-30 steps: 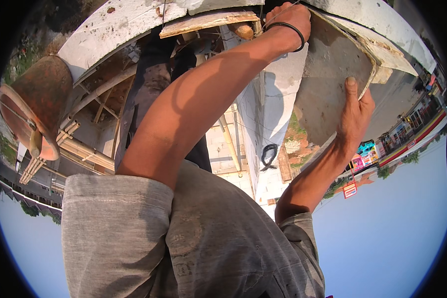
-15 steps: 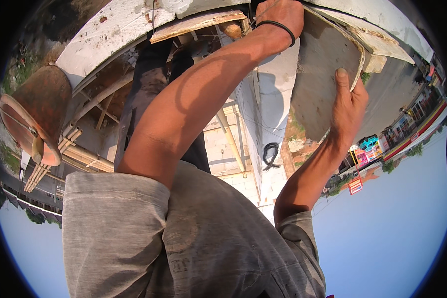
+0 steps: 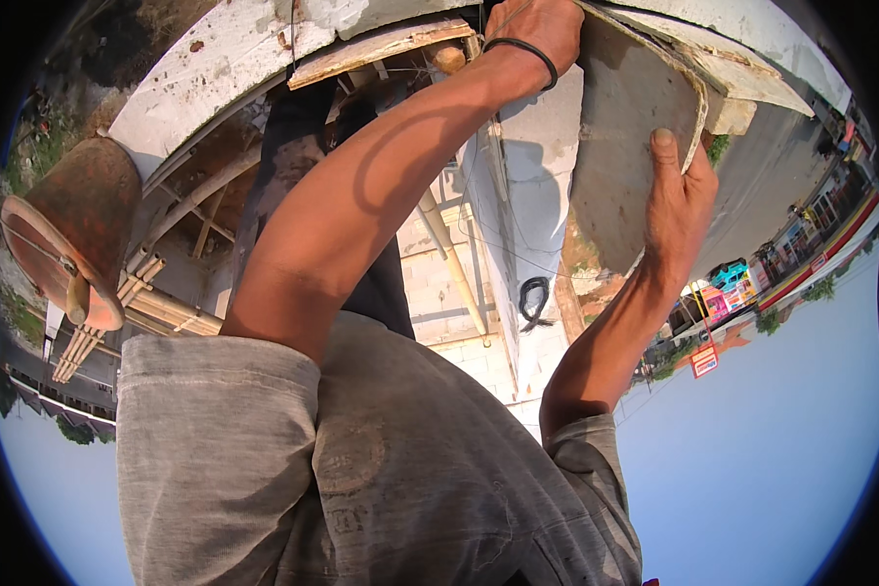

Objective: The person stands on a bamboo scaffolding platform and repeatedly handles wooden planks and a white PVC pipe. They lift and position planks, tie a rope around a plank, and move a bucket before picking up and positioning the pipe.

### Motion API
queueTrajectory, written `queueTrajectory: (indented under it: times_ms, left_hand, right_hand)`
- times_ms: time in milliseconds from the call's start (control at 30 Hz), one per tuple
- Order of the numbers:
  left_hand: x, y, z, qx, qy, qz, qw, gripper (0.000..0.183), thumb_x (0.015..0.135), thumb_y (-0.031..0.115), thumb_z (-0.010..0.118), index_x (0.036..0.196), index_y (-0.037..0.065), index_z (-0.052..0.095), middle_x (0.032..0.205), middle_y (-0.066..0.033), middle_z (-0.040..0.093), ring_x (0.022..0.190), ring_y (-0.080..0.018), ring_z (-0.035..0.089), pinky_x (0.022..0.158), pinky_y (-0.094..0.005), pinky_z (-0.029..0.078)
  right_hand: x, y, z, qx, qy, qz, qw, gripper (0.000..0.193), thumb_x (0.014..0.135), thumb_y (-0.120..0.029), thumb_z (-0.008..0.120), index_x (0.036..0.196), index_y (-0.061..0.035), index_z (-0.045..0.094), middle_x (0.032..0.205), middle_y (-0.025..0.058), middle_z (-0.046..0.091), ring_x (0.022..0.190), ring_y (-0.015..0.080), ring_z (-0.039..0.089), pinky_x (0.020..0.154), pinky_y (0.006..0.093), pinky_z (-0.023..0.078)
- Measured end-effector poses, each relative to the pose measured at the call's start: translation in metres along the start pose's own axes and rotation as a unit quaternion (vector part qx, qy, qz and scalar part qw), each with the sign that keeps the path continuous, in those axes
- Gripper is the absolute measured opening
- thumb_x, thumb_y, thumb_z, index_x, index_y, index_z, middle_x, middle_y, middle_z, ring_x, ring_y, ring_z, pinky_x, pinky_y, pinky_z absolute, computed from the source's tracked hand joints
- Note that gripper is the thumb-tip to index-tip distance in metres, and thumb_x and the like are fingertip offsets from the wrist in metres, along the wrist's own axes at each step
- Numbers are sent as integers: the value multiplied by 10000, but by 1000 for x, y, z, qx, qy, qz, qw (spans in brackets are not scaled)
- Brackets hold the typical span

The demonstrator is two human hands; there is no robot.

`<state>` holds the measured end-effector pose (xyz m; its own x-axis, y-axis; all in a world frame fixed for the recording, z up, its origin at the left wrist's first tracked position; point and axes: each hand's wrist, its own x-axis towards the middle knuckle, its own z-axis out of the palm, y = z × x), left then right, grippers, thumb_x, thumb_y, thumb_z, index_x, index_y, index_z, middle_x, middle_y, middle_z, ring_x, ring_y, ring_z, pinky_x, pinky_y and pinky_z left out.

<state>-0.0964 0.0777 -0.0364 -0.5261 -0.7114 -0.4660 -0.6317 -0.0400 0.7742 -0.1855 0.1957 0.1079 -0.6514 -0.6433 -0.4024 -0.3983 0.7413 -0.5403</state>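
Observation:
A grey, mortar-stained plywood board (image 3: 627,156) stands tilted on the right side of the view. My right hand (image 3: 681,200) grips its near right edge, the thumb lying on the face toward me and the fingers hidden behind. At the top, my left hand (image 3: 542,34), with a black band at the wrist, is by the board's far left corner. Its fingers are out of sight, so what they hold cannot be made out. Just left of that hand lies a strip of rough wood (image 3: 381,54) with splintered edges.
A pale concrete beam (image 3: 215,73) curves across the far side. A rusty bucket (image 3: 78,234) stands at left beside bundled bamboo poles (image 3: 156,293). A coil of black wire (image 3: 534,301) lies on the white wall top. More planks (image 3: 732,83) are at far right, above a street.
The board and both hands have shifted very slightly left in view. My right hand keeps the same grip on the board's edge.

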Motion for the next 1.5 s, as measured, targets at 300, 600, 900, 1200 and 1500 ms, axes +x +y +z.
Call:
queueTrajectory:
  times_ms: [300, 600, 900, 1200, 1500]
  left_hand:
    - [4, 5, -7, -8, -55, -71, 996, 253, 855, 47, 469, 887, -39, 705, 929, -257, 679, 868, -415, 669, 764, -467, 536]
    - [2, 1, -3, -50, -11, -49, 997, 318, 879, 88, 412, 873, -31, 707, 927, -270, 674, 869, -424, 663, 773, -485, 524]
    - [4, -5, 6, -89, 0, -27, 996, 337, 887, 124, 403, 872, -30, 702, 918, -284, 666, 880, -429, 660, 777, -489, 522]
    - [-2, -5, -1, -123, -16, -16, 992, 327, 881, 112, 408, 886, -43, 695, 935, -303, 656, 872, -450, 658, 776, -507, 520]
    - [-5, -2, 1, -82, 15, -64, 994, 272, 869, 52, 432, 891, -44, 686, 944, -291, 659, 894, -443, 655, 780, -503, 520]
  right_hand:
    - [0, 2, 1, 22, -2, 4, 1000, 336, 942, -274, 635, 1096, 22, 663, 877, 25, 659, 811, 99, 520, 768, 266, 446]
    - [-1, 1, -3, 10, -21, 26, 999, 368, 951, -291, 627, 1127, 30, 649, 950, 24, 667, 881, 97, 532, 823, 261, 434]
    - [1, 5, -4, 42, -13, 25, 999, 379, 945, -293, 634, 1155, 23, 648, 969, 29, 670, 898, 103, 538, 844, 263, 429]
    - [1, 9, -5, 64, -28, 28, 997, 328, 962, -256, 609, 1119, 28, 656, 954, 19, 654, 880, 95, 519, 823, 266, 424]
    - [2, 6, -6, 47, -22, 16, 999, 317, 954, -264, 623, 1081, 23, 665, 905, -13, 628, 842, 86, 494, 793, 252, 412]
